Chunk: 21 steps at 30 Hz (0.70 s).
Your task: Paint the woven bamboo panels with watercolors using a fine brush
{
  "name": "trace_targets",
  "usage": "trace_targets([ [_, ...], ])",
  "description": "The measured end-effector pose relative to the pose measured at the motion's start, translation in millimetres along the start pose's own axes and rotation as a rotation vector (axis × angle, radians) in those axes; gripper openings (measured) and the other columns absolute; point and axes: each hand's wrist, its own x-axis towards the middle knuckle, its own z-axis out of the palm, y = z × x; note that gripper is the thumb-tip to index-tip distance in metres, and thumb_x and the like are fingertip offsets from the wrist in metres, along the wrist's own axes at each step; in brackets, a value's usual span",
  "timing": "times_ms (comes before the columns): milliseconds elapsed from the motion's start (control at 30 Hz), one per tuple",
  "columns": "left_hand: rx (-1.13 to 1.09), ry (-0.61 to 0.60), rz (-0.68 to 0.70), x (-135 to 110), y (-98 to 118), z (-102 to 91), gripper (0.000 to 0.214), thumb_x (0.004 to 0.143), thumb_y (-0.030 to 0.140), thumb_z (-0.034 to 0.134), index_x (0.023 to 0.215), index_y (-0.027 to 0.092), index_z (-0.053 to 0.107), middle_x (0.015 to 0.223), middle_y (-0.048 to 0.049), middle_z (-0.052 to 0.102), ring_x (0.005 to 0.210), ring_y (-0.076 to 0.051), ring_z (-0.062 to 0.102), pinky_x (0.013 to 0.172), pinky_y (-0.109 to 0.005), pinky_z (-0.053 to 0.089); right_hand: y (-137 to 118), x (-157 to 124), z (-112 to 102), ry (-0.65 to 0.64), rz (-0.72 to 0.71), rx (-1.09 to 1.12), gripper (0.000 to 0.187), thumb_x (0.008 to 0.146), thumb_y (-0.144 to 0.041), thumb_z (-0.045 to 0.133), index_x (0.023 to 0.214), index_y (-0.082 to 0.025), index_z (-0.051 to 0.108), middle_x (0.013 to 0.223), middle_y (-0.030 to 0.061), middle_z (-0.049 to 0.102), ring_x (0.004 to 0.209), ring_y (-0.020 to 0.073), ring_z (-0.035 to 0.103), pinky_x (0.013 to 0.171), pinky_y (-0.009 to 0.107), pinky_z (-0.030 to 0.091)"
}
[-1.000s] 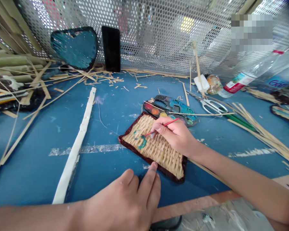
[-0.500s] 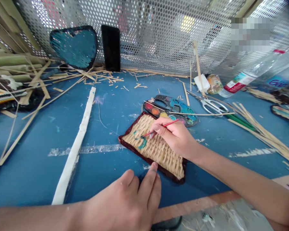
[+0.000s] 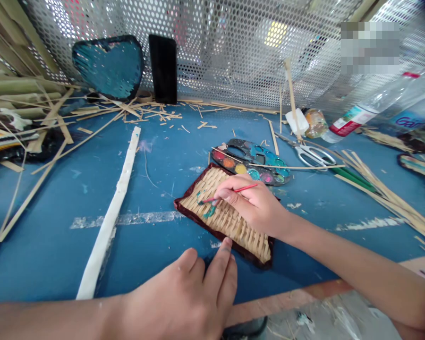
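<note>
A woven bamboo panel (image 3: 248, 226) with a dark brown cloth border lies tilted on the blue table, teal paint marks on its left part. My right hand (image 3: 248, 200) is closed round a thin red paintbrush (image 3: 246, 188). The brush tip meets the weave at the teal marks, and the hand covers the panel's upper right. At the near border, my left hand (image 3: 198, 288) touches the edge with an outstretched index finger and grips nothing. Just behind the panel sits a paint palette (image 3: 241, 168) with several colour wells, a thin bamboo strip across it.
Scissors (image 3: 315, 156), a plastic bottle (image 3: 357, 115) and bamboo strips (image 3: 389, 193) lie to the right. A blue heart-shaped piece (image 3: 108, 68) and a black phone (image 3: 163, 68) lean against perforated metal mesh (image 3: 226, 61). A white strip (image 3: 109, 212) runs along the left.
My right hand has shifted slightly left, carrying the brush tip from the right-hand teal stroke towards the left one. My left hand and the panel have stayed put.
</note>
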Motion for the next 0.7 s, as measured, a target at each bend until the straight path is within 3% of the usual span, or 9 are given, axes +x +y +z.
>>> trace_targets([
  [133,0.035,0.001,0.006,2.1,-2.0,-1.5,0.042,0.093,0.008,0.032,0.131,0.000,0.051,0.133,-0.0267,0.055,0.074,-0.022,0.067,0.057,-0.034,0.041,1.9,-0.3,-2.1,0.054,0.084,-0.008,0.030,0.100,-0.031,0.043,0.083,-0.019,0.065,0.081,0.0004,0.067,0.079,0.0138,0.057,0.078,0.030,0.037],
  [367,0.011,-0.023,0.011,1.5,-1.2,0.9,0.045,0.091,0.006,0.031,0.131,0.001,0.052,0.136,-0.0268,0.052,0.093,-0.028,0.068,0.058,-0.036,0.046,0.0,-0.2,-3.4,0.009,0.060,-0.064,0.031,0.100,-0.030,0.043,0.084,-0.020,0.067,0.083,-0.0016,0.070,0.080,0.0140,0.058,0.085,0.033,0.032],
  [700,0.042,0.000,0.005,1.0,-1.3,1.8,0.043,0.091,0.011,0.037,0.130,0.003,0.054,0.133,-0.0260,0.056,0.077,-0.024,0.068,0.057,-0.035,0.046,-1.2,-0.4,-2.9,0.001,0.065,-0.032,0.032,0.101,-0.033,0.041,0.083,-0.021,0.065,0.084,-0.0003,0.070,0.081,0.0146,0.059,0.084,0.033,0.034],
])
